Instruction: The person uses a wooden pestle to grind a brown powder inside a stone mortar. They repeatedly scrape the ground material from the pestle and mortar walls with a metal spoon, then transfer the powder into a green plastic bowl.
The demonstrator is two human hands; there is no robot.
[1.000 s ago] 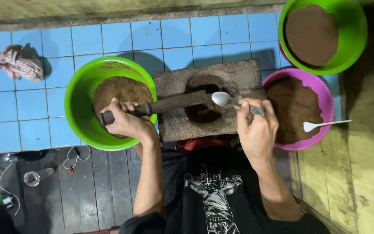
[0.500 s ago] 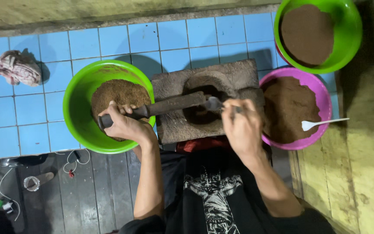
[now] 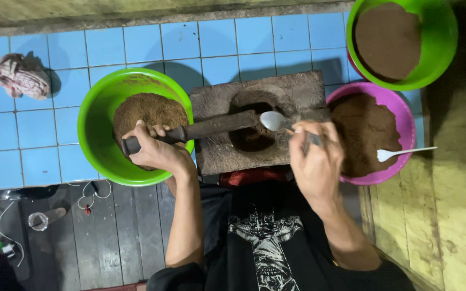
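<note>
Over the hollow of a dark stone block (image 3: pixel 222 153), a metal spoon (image 3: pixel 272 120) hangs with its bowl just above the round well, which holds a dark brown mass (image 3: pixel 250 136). Its handle runs back into the right hand (image 3: pixel 315 161), whose fingers are closed around it. A dark wooden pestle (image 3: pixel 200 129) lies slanted from the well's left edge out over the rim of the block, its far end resting above a bright green bowl (image 3: pixel 95 134). The left hand (image 3: pixel 155 151) is wrapped tight round the pestle's handle end, knuckles over the bowl's inner wall.

That green bowl sits just left of the stone block, touching it, and holds a mound of brown powder (image 3: pixel 149 110). On the block's right side a purple bowl (image 3: pixel 392 102) presses against it, filled with darker brown paste, and a white plastic spoon (image 3: pixel 403 153) rests across its right rim with its handle pointing outward. Behind the purple bowl, at the upper right, a second green bowl (image 3: pixel 438 48) carries a flat layer of brown powder.

All of it stands on blue tiles (image 3: pixel 217 40). A crumpled pinkish cloth (image 3: pixel 20 75) lies well apart at the far left. Dark wooden boards (image 3: pixel 120 231) lie nearer the person, and pale planks (image 3: pixel 454 205) run along the right.
</note>
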